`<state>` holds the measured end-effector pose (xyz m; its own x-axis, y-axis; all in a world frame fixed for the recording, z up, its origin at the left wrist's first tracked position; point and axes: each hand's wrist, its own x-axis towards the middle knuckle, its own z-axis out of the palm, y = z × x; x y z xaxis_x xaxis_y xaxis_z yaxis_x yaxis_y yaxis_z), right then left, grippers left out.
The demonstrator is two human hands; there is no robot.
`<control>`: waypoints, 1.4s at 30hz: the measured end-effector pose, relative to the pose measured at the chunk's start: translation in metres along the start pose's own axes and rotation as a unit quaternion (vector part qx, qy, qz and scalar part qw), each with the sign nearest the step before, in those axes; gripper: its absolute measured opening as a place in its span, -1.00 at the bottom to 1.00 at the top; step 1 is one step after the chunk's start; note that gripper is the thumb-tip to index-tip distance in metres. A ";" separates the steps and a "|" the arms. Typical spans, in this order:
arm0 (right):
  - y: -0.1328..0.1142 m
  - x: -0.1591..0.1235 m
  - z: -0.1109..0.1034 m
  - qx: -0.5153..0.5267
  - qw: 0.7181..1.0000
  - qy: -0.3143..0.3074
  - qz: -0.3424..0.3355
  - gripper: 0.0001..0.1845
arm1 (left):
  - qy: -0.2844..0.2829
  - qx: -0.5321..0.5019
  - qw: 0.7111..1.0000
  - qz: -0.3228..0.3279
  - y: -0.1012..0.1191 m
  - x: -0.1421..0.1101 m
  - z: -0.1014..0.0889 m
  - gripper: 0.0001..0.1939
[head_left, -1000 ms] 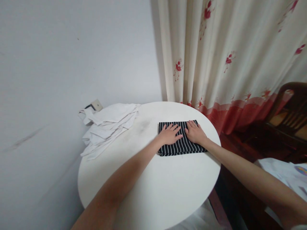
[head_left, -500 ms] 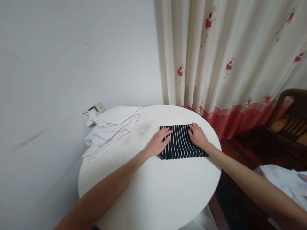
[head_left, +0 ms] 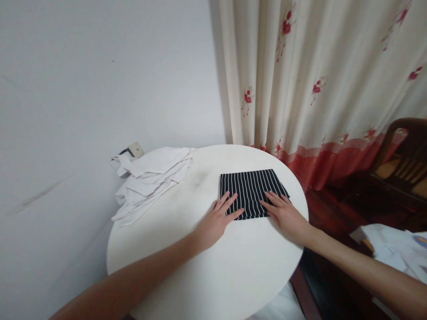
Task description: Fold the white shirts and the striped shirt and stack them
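Note:
A folded black cloth with white stripes [head_left: 250,189] lies flat on the round white table [head_left: 213,271]. Its exact kind of garment does not show. My left hand [head_left: 218,218] rests with spread fingers on the near left corner of the cloth. On the near right part lies my right hand [head_left: 285,213], its fingers also stretched out and flat. Neither hand grips the fabric. The fingers cover both near corners.
White crumpled cloths [head_left: 153,173] are heaped at the table's far left, against the wall. Behind the table hangs a cream curtain [head_left: 300,89] with red flowers. A wooden chair [head_left: 400,164] and more white fabric [head_left: 393,244] are at the right.
Both hands have slid toward me, from the upper part and sides of the striped cloth to its near edge. The cloth now lies flatter, and its near edge looks smoother.

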<state>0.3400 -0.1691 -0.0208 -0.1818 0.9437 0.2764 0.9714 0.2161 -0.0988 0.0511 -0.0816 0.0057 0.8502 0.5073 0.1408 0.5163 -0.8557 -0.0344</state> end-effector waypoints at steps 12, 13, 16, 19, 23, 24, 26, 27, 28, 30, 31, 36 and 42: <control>0.049 0.043 0.014 0.041 0.998 0.026 -0.050 -0.49 | 0.027 0.017 0.999 -0.024 -0.009 0.037 0.012 -0.06; 0.057 0.051 0.016 0.045 0.997 0.026 -0.052 -0.49 | 0.031 0.013 0.999 -0.028 -0.012 0.045 0.013 -0.09; 0.084 0.080 0.023 0.045 0.997 0.025 -0.054 -0.49 | 0.044 -0.003 0.998 -0.043 -0.021 0.075 0.017 -0.17; 0.108 0.112 0.028 0.031 0.998 0.020 -0.044 -0.47 | 0.064 -0.021 0.995 -0.073 -0.029 0.108 0.024 -0.22; 0.133 0.154 0.033 0.001 1.000 0.004 -0.017 -0.44 | 0.092 -0.048 0.988 -0.114 -0.041 0.151 0.035 -0.26; 0.138 0.163 0.033 -0.007 1.000 0.002 -0.009 -0.43 | 0.102 -0.050 0.986 -0.120 -0.044 0.161 0.037 -0.29; 0.144 0.179 0.033 -0.027 1.000 0.001 0.009 -0.41 | 0.123 -0.052 0.983 -0.130 -0.052 0.181 0.039 -0.33; 0.146 0.185 0.033 -0.037 0.999 0.001 0.022 -0.40 | 0.130 -0.055 0.980 -0.139 -0.056 0.189 0.039 -0.35; 0.147 0.190 0.032 -0.047 0.998 0.001 0.037 -0.40 | 0.135 -0.060 0.978 -0.150 -0.060 0.197 0.039 -0.36; 0.143 0.194 0.030 -0.067 0.995 0.010 0.070 -0.41 | 0.143 -0.074 0.973 -0.164 -0.065 0.205 0.039 -0.38; 0.137 0.194 0.030 -0.076 0.993 0.021 0.085 -0.42 | 0.148 -0.080 0.972 -0.162 -0.066 0.207 0.038 -0.38; 0.078 0.185 0.035 -0.091 0.977 0.094 0.171 -0.40 | 0.206 -0.085 0.967 -0.120 -0.063 0.197 0.036 -0.58; 0.019 0.179 0.044 -0.003 0.960 0.017 0.281 -0.26 | 0.318 -0.101 0.931 -0.149 -0.071 0.179 0.030 -0.72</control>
<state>0.3190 0.0152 -0.0153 0.3755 0.9023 0.2119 0.9157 -0.3259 -0.2350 0.1697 0.0726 0.0032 0.4053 0.6175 0.6742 0.6351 -0.7206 0.2782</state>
